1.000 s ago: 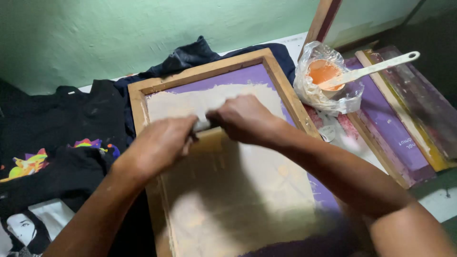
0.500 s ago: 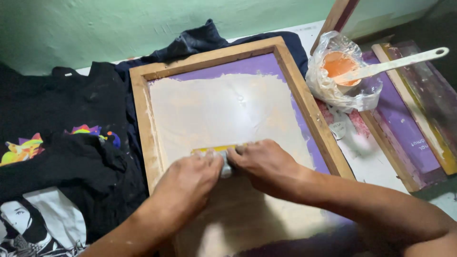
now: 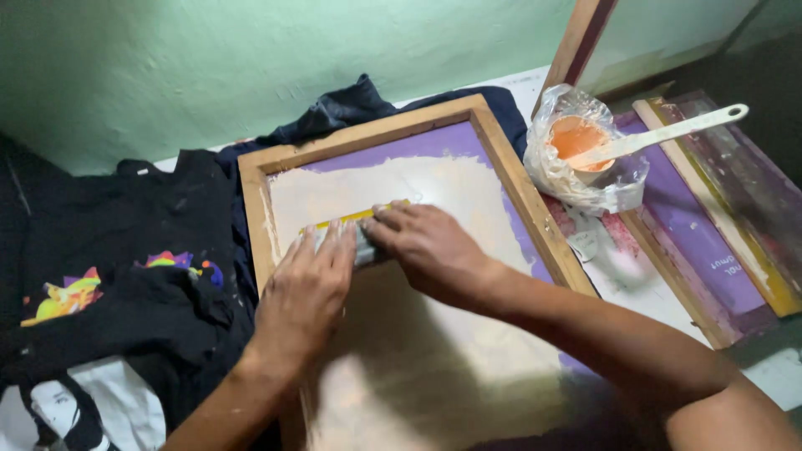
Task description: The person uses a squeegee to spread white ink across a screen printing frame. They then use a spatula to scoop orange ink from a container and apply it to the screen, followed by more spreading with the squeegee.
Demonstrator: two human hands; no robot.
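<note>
A wooden screen-printing frame (image 3: 511,175) with a purple mesh lies in front of me, its middle coated in pale cream ink. Both hands press a squeegee (image 3: 355,221) with a yellow edge onto the mesh in the upper half of the frame. My left hand (image 3: 307,288) grips its left part, my right hand (image 3: 426,246) its right part. Most of the squeegee is hidden under my fingers. A dark navy garment (image 3: 351,108) lies under the frame.
Black printed T-shirts (image 3: 109,284) are piled at the left. At the right stands a cup of orange ink (image 3: 576,142) in a clear plastic bag with a white spatula (image 3: 668,134) in it. Another purple screen frame (image 3: 710,250) lies at the right. A green wall is behind.
The hands drew the squeegee from the top of the screen down toward me, then moved it back up toward the middle. The camera view shifted slightly.
</note>
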